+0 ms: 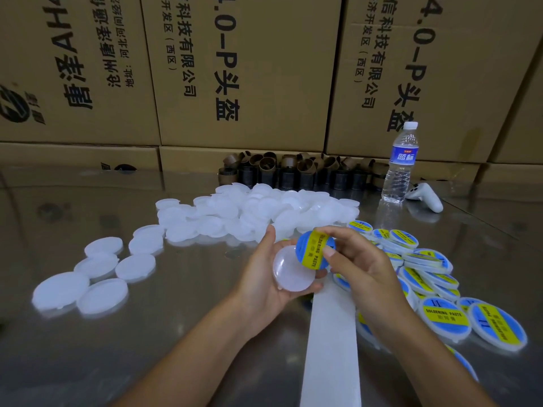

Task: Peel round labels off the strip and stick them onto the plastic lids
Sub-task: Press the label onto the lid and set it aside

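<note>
Head view shows me midway through one lid of a long batch. My left hand [264, 277] cups a bare lid [291, 274], fingers curled round its rim, and my right hand [361, 268] pinches a round label [314, 249] between thumb and fingertips, tilted over the lid's one-o'clock edge. I cannot tell if the label touches the lid yet, and it is not smoothed flat. The strip [330, 333] runs from under my hands toward six o'clock, and the stretch I can see is blank white backing, glossy and flat, with no labels on it. At three to five o'clock of my hands lie the finished lids [426, 277], a few dozen overlapping like fallen coins, each with a blue disc crossed by a yellow band. From nine through twelve o'clock lies what is left: loose plain lids [100, 271] out at nine and a thick heap of plain lids [264, 210] at twelve. By my guess the plain ones outnumber the labelled ones, so I judge the job under half done. The lids are thin, milky, translucent plastic, shallow discs with a raised rim and a small tab, light and likely slippery. The label looks like slick printed film that bends easily. The table [176, 333] is polished metal and mirrors everything. At its far edge stand brown cardboard cores [293, 168], a clear water bottle [401, 163] at one o'clock, and corrugated boxes [264, 69] behind.
</note>
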Available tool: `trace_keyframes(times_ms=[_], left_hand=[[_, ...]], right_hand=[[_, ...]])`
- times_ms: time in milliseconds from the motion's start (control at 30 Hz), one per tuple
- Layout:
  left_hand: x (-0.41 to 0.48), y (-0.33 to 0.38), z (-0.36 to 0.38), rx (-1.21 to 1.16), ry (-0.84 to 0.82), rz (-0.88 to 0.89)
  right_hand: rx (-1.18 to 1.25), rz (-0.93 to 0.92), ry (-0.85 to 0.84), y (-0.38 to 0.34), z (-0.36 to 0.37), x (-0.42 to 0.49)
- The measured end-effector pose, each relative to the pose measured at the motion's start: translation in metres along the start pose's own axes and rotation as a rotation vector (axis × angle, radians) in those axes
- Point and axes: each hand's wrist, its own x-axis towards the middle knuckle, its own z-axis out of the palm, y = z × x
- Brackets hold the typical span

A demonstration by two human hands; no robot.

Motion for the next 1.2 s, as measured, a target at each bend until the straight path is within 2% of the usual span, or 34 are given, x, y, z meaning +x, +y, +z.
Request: trace_keyframes(times_ms=[167, 333, 500, 700, 1200], left_hand=[[0.0004, -0.0011, 0.0023, 0.088, -0.024, -0.017], [0.0, -0.0017, 0.0025, 0.105, -0.069, -0.027], [0.0002, -0.0029, 0.0021, 0.121, -0.072, -0.021], [0.0012, -0.003, 0.0022, 0.107, -0.072, -0.031], [0.0014, -0.0048, 0.0021, 0.097, -0.115, -0.034]], right_hand=[[-0.136, -0.025, -0.087, 0.0011, 0.0037, -0.0045], [-0.339, -0.068, -0.084, 0.0032, 0.0069, -0.0052], [-0.426, -0.1, -0.095, 0.0044, 0.0063, -0.0061], [-0.503, -0.116, -0.135, 0.0035, 0.0045, -0.0066], [-0.571, -0.166, -0.092, 0.0036, 0.0041, -0.0068]])
